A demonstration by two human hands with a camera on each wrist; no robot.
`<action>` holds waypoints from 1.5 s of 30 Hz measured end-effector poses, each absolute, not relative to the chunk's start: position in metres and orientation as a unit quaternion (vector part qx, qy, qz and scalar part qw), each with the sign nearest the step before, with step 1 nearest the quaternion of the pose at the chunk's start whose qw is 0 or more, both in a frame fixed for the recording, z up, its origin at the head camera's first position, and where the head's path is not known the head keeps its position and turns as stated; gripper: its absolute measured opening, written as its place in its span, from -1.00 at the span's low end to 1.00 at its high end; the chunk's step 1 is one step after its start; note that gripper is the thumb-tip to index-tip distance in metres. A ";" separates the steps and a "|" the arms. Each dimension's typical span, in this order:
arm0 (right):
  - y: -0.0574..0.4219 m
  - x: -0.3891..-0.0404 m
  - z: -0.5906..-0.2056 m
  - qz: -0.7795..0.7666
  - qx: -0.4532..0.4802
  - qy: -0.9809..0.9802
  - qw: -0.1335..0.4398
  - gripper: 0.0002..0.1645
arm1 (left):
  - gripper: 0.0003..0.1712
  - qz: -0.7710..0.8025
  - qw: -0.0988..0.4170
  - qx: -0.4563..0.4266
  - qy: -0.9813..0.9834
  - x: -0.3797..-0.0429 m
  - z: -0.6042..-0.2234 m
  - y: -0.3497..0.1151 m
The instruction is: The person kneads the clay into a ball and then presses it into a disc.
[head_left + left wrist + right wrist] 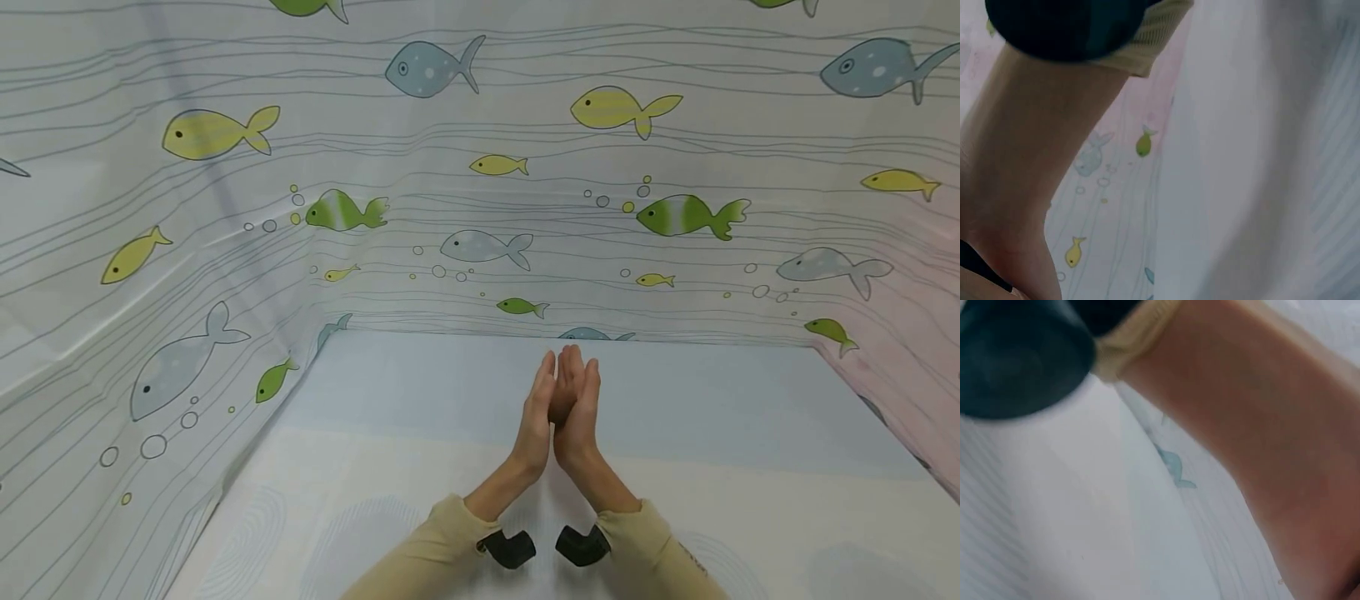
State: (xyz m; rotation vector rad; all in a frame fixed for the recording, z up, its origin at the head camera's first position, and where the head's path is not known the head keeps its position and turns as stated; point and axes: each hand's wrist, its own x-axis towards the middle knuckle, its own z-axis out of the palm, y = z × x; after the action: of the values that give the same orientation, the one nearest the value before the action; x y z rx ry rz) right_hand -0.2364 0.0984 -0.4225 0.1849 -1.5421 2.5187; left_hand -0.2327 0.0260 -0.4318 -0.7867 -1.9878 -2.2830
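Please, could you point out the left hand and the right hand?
Left hand (535, 423): head view, between wrist and fingertips.
Right hand (578, 426): head view, between wrist and fingertips.

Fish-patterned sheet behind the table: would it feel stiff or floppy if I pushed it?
Probably floppy: the fish-patterned sheet shows soft creases, and its printed lines ripple on the left. It may also be light for its size, since its folded lower-left edge looks thin.

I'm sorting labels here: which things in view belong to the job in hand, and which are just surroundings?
Job in hand:
left hand
right hand, facing it

Surroundings:
pale tabletop
fish-print sheet
beige sleeves
black wrist attachments
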 end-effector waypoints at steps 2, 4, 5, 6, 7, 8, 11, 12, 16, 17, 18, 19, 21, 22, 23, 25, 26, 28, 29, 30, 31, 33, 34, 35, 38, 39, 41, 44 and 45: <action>0.103 -0.240 -0.422 0.848 0.060 -0.519 0.092 -0.05 | -0.20 -0.727 -0.002 -0.263 -0.634 -0.229 -0.431 0.026; 0.107 -0.244 -0.421 0.848 0.060 -0.518 0.095 -0.06 | -0.20 -0.726 -0.009 -0.275 -0.630 -0.224 -0.430 0.026; 0.110 -0.246 -0.421 0.848 0.059 -0.518 0.095 -0.06 | -0.20 -0.725 -0.012 -0.281 -0.629 -0.222 -0.429 0.026; 0.112 -0.248 -0.421 0.848 0.058 -0.518 0.095 -0.06 | -0.19 -0.723 -0.014 -0.285 -0.629 -0.220 -0.428 0.027; 0.113 -0.249 -0.421 0.850 0.057 -0.516 0.092 -0.05 | -0.19 -0.721 -0.015 -0.289 -0.630 -0.219 -0.428 0.027; 0.114 -0.250 -0.421 0.851 0.058 -0.513 0.092 -0.05 | -0.18 -0.720 -0.016 -0.291 -0.629 -0.217 -0.427 0.028; 0.115 -0.248 -0.419 0.854 0.066 -0.509 0.089 -0.05 | -0.18 -0.716 -0.007 -0.289 -0.636 -0.216 -0.426 0.029; 0.114 -0.247 -0.418 0.854 0.070 -0.508 0.086 -0.05 | -0.18 -0.716 -0.003 -0.286 -0.637 -0.217 -0.426 0.029; 0.109 -0.241 -0.416 0.853 0.078 -0.511 0.078 -0.05 | -0.17 -0.721 0.013 -0.272 -0.637 -0.219 -0.426 0.030; 0.107 -0.240 -0.416 0.852 0.079 -0.511 0.077 -0.05 | -0.17 -0.722 0.016 -0.268 -0.637 -0.220 -0.427 0.030; 0.106 -0.238 -0.417 0.853 0.080 -0.511 0.077 -0.05 | -0.17 -0.723 0.018 -0.265 -0.638 -0.221 -0.427 0.029; 0.104 -0.237 -0.417 0.852 0.081 -0.511 0.077 -0.05 | -0.17 -0.724 0.022 -0.260 -0.638 -0.221 -0.427 0.029; 0.101 -0.234 -0.418 0.849 0.086 -0.515 0.080 -0.05 | -0.18 -0.728 0.028 -0.252 -0.637 -0.223 -0.428 0.029; 0.099 -0.233 -0.418 0.847 0.089 -0.517 0.082 -0.05 | -0.18 -0.730 0.029 -0.246 -0.637 -0.225 -0.428 0.028; 0.097 -0.231 -0.419 0.846 0.094 -0.518 0.083 -0.06 | -0.18 -0.734 0.028 -0.241 -0.634 -0.226 -0.428 0.028; 0.094 -0.228 -0.419 0.844 0.104 -0.520 0.085 -0.06 | -0.19 -0.740 0.032 -0.231 -0.631 -0.228 -0.427 0.027; 0.092 -0.226 -0.419 0.842 0.109 -0.521 0.085 -0.06 | -0.19 -0.742 0.034 -0.227 -0.630 -0.229 -0.426 0.026; 0.090 -0.222 -0.418 0.842 0.119 -0.520 0.083 -0.06 | -0.19 -0.745 0.039 -0.218 -0.629 -0.231 -0.425 0.024; 0.088 -0.221 -0.418 0.842 0.120 -0.520 0.082 -0.06 | -0.19 -0.745 0.043 -0.215 -0.630 -0.232 -0.424 0.024; 0.087 -0.219 -0.417 0.840 0.122 -0.522 0.083 -0.07 | -0.19 -0.743 0.050 -0.212 -0.633 -0.234 -0.423 0.023; 0.086 -0.218 -0.416 0.838 0.121 -0.525 0.083 -0.07 | -0.19 -0.741 0.056 -0.210 -0.636 -0.235 -0.423 0.022; 0.084 -0.215 -0.415 0.834 0.119 -0.532 0.086 -0.09 | -0.20 -0.737 0.067 -0.205 -0.640 -0.238 -0.422 0.021; 0.083 -0.214 -0.415 0.832 0.116 -0.535 0.087 -0.09 | -0.20 -0.737 0.072 -0.204 -0.641 -0.240 -0.421 0.020; 0.082 -0.213 -0.414 0.830 0.114 -0.538 0.089 -0.10 | -0.20 -0.736 0.075 -0.202 -0.642 -0.242 -0.421 0.020; 0.081 -0.210 -0.415 0.826 0.113 -0.545 0.090 -0.11 | -0.20 -0.740 0.076 -0.193 -0.639 -0.246 -0.420 0.017; 0.080 -0.209 -0.415 0.825 0.114 -0.546 0.088 -0.11 | -0.19 -0.743 0.076 -0.189 -0.638 -0.248 -0.419 0.017; 0.079 -0.207 -0.416 0.824 0.118 -0.548 0.083 -0.12 | -0.19 -0.746 0.077 -0.178 -0.636 -0.251 -0.419 0.015; 0.078 -0.204 -0.418 0.824 0.120 -0.550 0.073 -0.13 | -0.19 -0.748 0.082 -0.168 -0.636 -0.255 -0.418 0.013; 0.078 -0.203 -0.419 0.824 0.121 -0.549 0.070 -0.13 | -0.19 -0.749 0.083 -0.167 -0.636 -0.256 -0.417 0.012</action>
State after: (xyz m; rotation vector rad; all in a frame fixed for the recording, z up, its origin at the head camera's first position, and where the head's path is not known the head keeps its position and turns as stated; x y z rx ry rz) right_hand -0.2029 0.0776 -0.4187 0.3638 -1.6529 2.4798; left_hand -0.2562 0.0125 -0.4174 -0.4983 -1.8987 -2.2354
